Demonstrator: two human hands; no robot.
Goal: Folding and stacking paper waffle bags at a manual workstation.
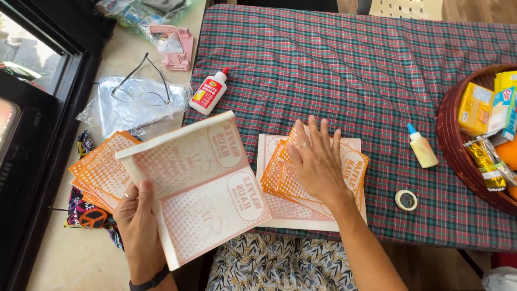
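My left hand (pixel 139 223) grips the lower left edge of a white printed paper sheet (pixel 199 180) with orange dotted panels, lifted and tilted over the table's left edge. My right hand (pixel 318 161) lies flat, fingers spread, on a small pile of orange printed papers (pixel 280 180) that rests on a larger white printed sheet (pixel 272 143). Another pile of orange papers (pixel 99 170) sits on the counter just left of my left hand.
The table wears a plaid cloth (pixel 350 64). On it stand a white glue bottle (pixel 209 91), a small yellow glue bottle (pixel 421 146) and a tape roll (pixel 406 200). A brown basket (pixel 449 145) of packets sits at right. Eyeglasses (pixel 141 86) lie on a plastic bag.
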